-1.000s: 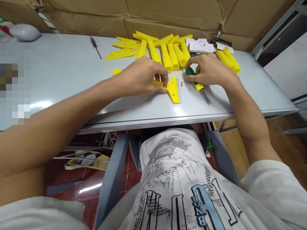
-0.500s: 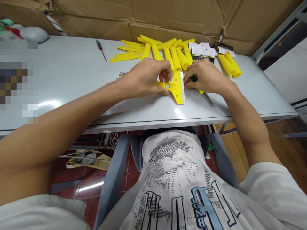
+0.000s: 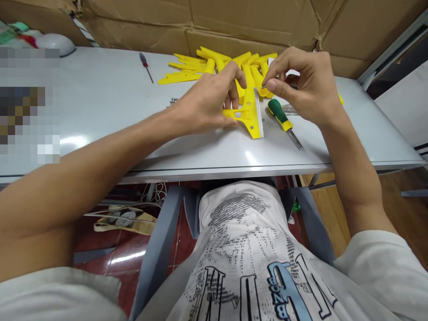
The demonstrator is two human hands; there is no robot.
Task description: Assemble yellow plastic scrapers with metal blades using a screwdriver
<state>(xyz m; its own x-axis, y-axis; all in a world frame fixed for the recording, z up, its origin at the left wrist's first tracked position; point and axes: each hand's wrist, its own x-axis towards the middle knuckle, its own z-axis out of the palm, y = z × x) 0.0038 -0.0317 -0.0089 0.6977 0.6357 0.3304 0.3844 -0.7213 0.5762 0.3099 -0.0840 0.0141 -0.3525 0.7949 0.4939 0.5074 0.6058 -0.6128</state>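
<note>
My left hand [image 3: 219,100] is closed around the handle end of a yellow scraper [image 3: 253,117], which has a metal blade along its right edge and screws in its head. My right hand [image 3: 302,84] is raised above the table to the right, with thumb and index finger pinched on a small metal screw [image 3: 264,87]. Below it lies a green and yellow screwdriver [image 3: 280,114], its shaft pointing toward the table's front edge. Flat metal pieces [image 3: 290,109] lie beside the screwdriver, partly hidden by my right hand.
Several yellow scraper parts [image 3: 185,67] are heaped at the back against the cardboard [image 3: 133,26]. A small pile of screws [image 3: 173,101] lies left of my left hand. Another screwdriver [image 3: 146,67] rests at the back left of the white table [image 3: 110,98].
My right hand has lifted up and away from the scraper's blade with the small screw, uncovering the green screwdriver. The left hand keeps its grip on the scraper.
</note>
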